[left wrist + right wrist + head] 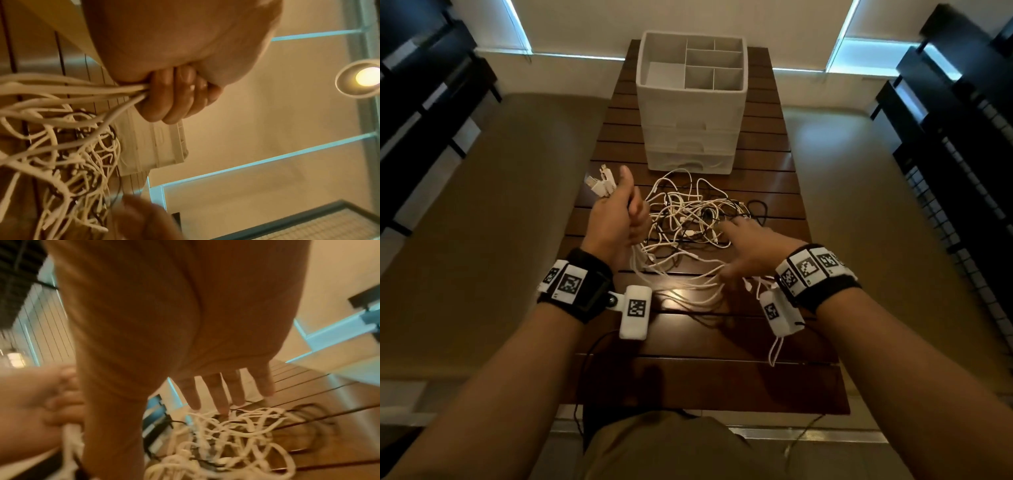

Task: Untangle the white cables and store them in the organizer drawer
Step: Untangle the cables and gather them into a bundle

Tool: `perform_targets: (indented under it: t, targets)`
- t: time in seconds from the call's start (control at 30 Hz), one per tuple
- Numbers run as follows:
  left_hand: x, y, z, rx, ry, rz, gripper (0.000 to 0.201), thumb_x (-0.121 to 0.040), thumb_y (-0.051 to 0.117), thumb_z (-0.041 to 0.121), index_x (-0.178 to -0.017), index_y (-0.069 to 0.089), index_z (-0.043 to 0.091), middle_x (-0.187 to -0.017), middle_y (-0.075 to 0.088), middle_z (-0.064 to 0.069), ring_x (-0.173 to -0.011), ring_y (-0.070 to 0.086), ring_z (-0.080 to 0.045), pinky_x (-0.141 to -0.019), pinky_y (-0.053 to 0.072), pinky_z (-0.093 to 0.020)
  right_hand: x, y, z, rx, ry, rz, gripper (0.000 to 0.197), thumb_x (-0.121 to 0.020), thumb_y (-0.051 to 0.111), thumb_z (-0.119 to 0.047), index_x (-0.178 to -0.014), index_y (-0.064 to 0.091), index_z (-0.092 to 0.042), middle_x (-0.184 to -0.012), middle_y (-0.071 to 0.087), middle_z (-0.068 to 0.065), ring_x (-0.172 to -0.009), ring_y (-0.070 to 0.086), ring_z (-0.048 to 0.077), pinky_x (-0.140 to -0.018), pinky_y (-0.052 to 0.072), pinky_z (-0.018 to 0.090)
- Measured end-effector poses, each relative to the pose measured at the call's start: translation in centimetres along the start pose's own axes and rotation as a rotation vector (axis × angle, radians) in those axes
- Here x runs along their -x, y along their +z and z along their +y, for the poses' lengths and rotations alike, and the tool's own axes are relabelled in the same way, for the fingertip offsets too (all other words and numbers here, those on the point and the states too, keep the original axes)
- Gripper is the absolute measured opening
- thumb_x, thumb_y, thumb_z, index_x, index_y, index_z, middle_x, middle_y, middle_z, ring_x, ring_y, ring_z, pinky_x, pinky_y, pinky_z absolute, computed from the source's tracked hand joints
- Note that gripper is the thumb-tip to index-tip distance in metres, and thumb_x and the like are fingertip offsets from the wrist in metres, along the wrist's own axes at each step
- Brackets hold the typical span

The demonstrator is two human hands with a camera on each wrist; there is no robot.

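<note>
A tangle of white cables (688, 216) mixed with thin black ones lies on the dark slatted table (784, 377). My left hand (619, 216) grips a bundle of white cables (82, 87) in its fist, and their plug ends (601, 180) stick out above the thumb. My right hand (746, 246) hovers with fingers (222, 395) straight and spread over the right side of the cable heap (236, 434), fingertips just at the cables. The white organizer (690, 102) stands behind the heap, its drawers closed and its top compartments empty.
Beige benches (493, 222) flank the table on both sides. Dark slatted furniture (945, 137) stands at the far left and right. A black cable (756, 205) loops at the heap's right edge. Bare tabletop lies near me.
</note>
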State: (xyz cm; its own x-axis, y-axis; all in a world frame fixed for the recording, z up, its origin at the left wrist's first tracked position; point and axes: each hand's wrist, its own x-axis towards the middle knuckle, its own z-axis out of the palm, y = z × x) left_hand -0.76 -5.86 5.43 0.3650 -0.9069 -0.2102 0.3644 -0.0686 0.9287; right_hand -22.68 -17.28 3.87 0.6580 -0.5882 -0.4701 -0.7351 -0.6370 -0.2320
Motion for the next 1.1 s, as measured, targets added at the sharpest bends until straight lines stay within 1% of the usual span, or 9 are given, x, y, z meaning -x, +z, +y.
perform_targets:
  t: [0.13,0.2,0.3,0.47,0.6,0.73,0.87,1.0,1.1]
  targets:
    - [0.1,1.3,0.2,0.239,0.011,-0.176,0.069,-0.11,0.028,0.058,-0.053,0.035,0.019,-0.045,0.023,0.004,-0.034,0.019,-0.009,-0.034,0.016,-0.019,0.4,-0.3,-6.0,-0.282,-0.301,0.156,0.095,-0.08,0.086,-0.044,-0.157,0.036,-0.021,-0.156,0.043,0.007,-0.14,0.042,0.021,-0.115,0.04,0.038]
    - [0.4,1.8,0.4,0.343,0.014,-0.277,0.071,-0.11,0.026,0.057,-0.051,0.036,0.018,-0.043,0.022,0.004,-0.031,0.019,-0.008,-0.034,0.017,-0.018,-0.6,1.1,-8.2,-0.375,-0.355,0.232,0.06,-0.086,0.081,-0.029,-0.137,0.056,-0.012,-0.133,0.062,0.011,-0.119,0.059,0.024,-0.101,0.048,0.034]
    - [0.6,1.3,1.0,0.385,0.039,-0.321,0.072,-0.111,0.025,0.056,-0.051,0.034,0.018,-0.044,0.021,0.004,-0.033,0.018,-0.009,-0.034,0.018,-0.018,-2.2,3.5,-8.5,-0.492,-0.343,0.286,0.014,-0.096,0.062,-0.017,-0.099,0.069,-0.006,-0.088,0.075,0.011,-0.08,0.07,0.027,-0.078,0.056,0.043]
    - [0.1,-1.7,2.5,0.346,0.037,-0.243,0.069,-0.112,0.028,0.053,-0.05,0.033,0.021,-0.045,0.018,0.005,-0.036,0.012,-0.009,-0.038,0.008,-0.022,-2.5,6.9,-4.5,-0.351,-0.209,0.341,0.039,-0.105,0.052,-0.048,-0.072,0.056,-0.03,-0.065,0.055,-0.009,-0.066,0.055,0.018,-0.067,0.051,0.04]
    - [0.2,-1.2,1.3,0.274,-0.05,-0.09,0.066,-0.111,0.035,0.049,-0.051,0.028,0.022,-0.045,0.016,0.005,-0.036,0.012,-0.01,-0.035,0.012,-0.019,-2.3,8.8,-3.6,-0.209,-0.141,0.251,0.061,-0.104,0.044,-0.063,-0.071,0.064,-0.015,-0.064,0.059,0.003,-0.059,0.053,0.021,-0.063,0.048,0.04]
    - [0.1,-0.4,0.9,0.29,-0.092,-0.019,0.067,-0.111,0.035,0.05,-0.05,0.027,0.024,-0.045,0.015,0.006,-0.037,0.01,-0.01,-0.034,0.013,-0.018,-1.9,9.7,-4.4,-0.398,-0.151,0.191,0.068,-0.102,0.052,-0.06,-0.068,0.061,-0.002,-0.059,0.057,0.009,-0.047,0.045,0.014,-0.051,0.036,0.031]
    - [-0.2,-1.3,0.9,0.254,-0.127,-0.048,0.064,-0.111,0.038,0.049,-0.054,0.028,0.023,-0.047,0.016,0.006,-0.037,0.012,-0.01,-0.036,0.012,-0.018,-1.7,9.6,-5.1,-0.368,-0.14,0.161,0.065,-0.096,0.057,-0.067,-0.056,0.047,-0.016,-0.052,0.047,-0.003,-0.044,0.043,0.008,-0.048,0.03,0.024]
    - [-0.3,-3.0,0.5,0.146,-0.159,-0.047,0.06,-0.11,0.042,0.048,-0.057,0.027,0.022,-0.048,0.017,0.005,-0.038,0.014,-0.01,-0.042,0.007,-0.021,-2.3,7.5,-4.4,-0.404,-0.205,0.063,0.05,-0.085,0.057,-0.082,-0.086,0.059,-0.031,-0.083,0.063,-0.01,-0.075,0.06,0.006,-0.068,0.048,0.029]
    - [-0.1,-3.9,0.0,0.107,-0.169,-0.017,0.06,-0.11,0.042,0.048,-0.058,0.028,0.022,-0.048,0.018,0.005,-0.039,0.014,-0.011,-0.043,0.008,-0.022,-3.4,4.3,-3.4,-0.571,-0.156,0.238,0.053,-0.095,0.051,-0.072,-0.108,0.062,-0.022,-0.098,0.066,-0.003,-0.087,0.064,0.014,-0.072,0.051,0.028]
